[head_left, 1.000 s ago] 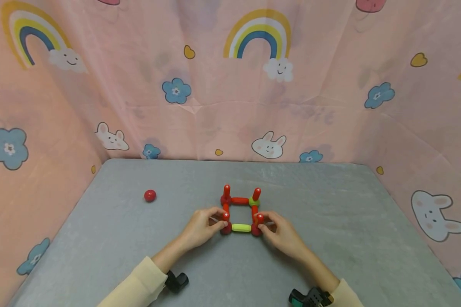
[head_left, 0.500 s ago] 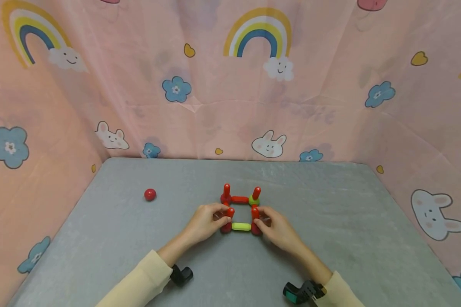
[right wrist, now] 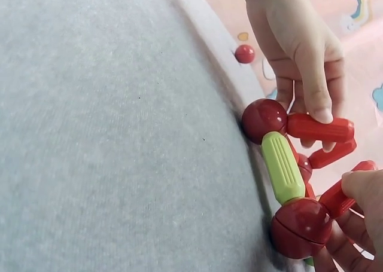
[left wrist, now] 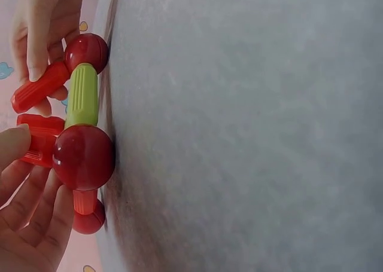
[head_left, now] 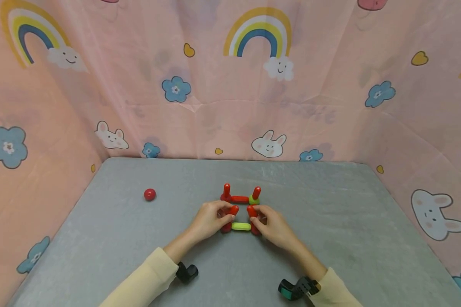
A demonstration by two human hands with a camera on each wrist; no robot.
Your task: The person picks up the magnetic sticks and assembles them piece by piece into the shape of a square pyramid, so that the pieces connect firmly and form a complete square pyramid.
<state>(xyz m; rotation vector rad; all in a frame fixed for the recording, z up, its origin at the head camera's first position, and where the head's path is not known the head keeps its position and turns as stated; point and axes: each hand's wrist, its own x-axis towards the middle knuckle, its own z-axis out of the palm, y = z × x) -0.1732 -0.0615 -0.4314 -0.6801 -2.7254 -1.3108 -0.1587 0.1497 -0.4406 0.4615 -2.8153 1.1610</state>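
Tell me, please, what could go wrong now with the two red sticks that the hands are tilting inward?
1. The left hand and right hand lean the near red sticks toward each other; one could come off its red ball.
2. Pushing may shift the green stick and square base.
3. The two far upright sticks could topple.

Pink cartoon curtain (head_left: 330, 106), grey tabletop (head_left: 330, 213)

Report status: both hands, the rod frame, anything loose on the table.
Left hand pinches near left red rod; right hand pinches near right red rod, both tilted inward. Green rod between front balls. Loose red ball far left, clear.
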